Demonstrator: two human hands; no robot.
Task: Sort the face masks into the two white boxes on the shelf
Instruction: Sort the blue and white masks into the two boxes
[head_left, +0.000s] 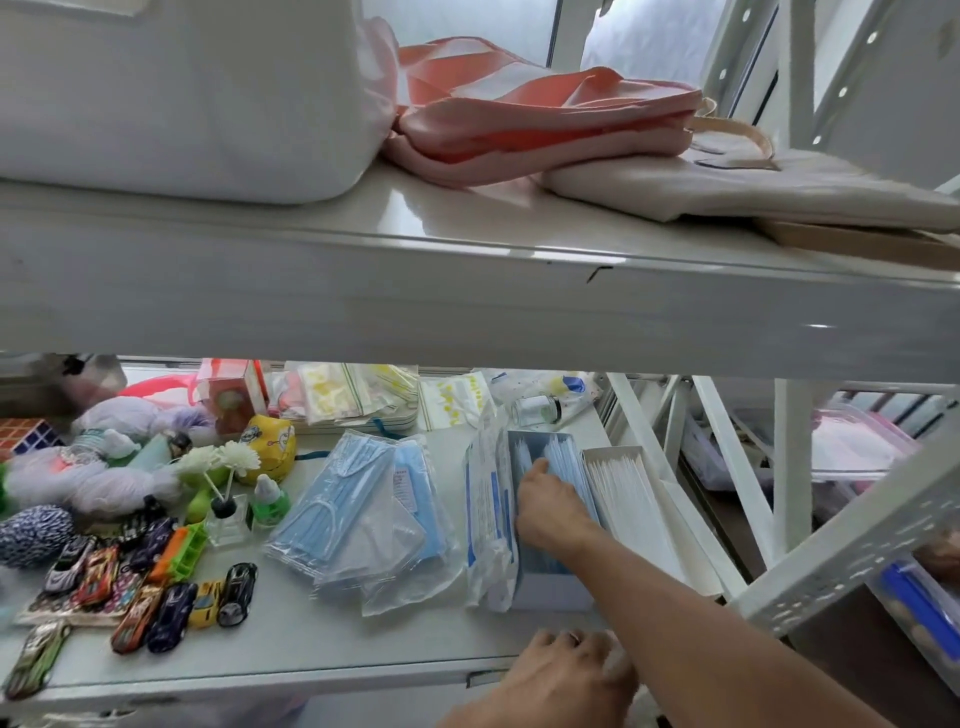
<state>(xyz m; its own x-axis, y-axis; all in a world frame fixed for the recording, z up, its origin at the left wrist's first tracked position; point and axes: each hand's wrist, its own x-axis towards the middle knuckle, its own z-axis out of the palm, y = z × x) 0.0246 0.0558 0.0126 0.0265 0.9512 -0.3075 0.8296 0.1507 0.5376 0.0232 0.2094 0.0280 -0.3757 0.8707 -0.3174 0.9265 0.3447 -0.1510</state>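
Right hand pressing blue masks into the left box, fingers splayed; left hand curled, grasp unclear; bagged masks probably next.

Two open white boxes sit side by side at the right end of the lower shelf. The left box holds blue face masks standing on edge; the right box holds a row of white masks. Left of them, clear bags of blue masks lie flat, and a blue-printed white packet leans against the left box.
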